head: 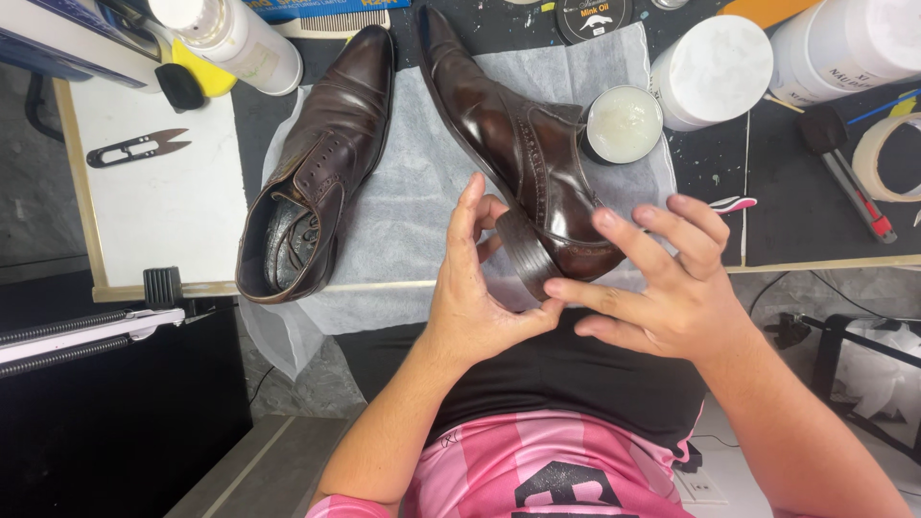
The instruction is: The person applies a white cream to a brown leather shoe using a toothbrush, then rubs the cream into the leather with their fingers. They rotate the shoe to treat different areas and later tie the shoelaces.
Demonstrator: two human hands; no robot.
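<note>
A dark brown, glossy leather dress shoe (523, 153) is held tilted on its side over a white, thin cloth sheet (403, 201) spread on the table (815, 211), its toe pointing away from the person and its stacked heel toward the body. The heel is cupped by the left hand (475, 288), whose fingers are half curled around the heel block, with the thumb reaching toward the right hand. The back of the shoe is met by the right hand (662, 278), which is spread wide, its fingertips resting against the upper near the heel counter; nothing else is gripped by it.

A second dark brown leather shoe (312, 173), duller and more creased, is left standing upright on the sheet just beside the first, its opening facing up and no laces seen in its eyelets. An open round tin of pale cream (624, 123) is placed next to the held shoe, with white cylindrical tubs (710, 69) behind it. Black thread snips (139, 147) lie on a white board (163, 211) to the left.

Judged by the shine, the held shoe seems to be largely treated, though its far side cannot be seen; the standing shoe appears not yet worked on, so roughly half may be left.
</note>
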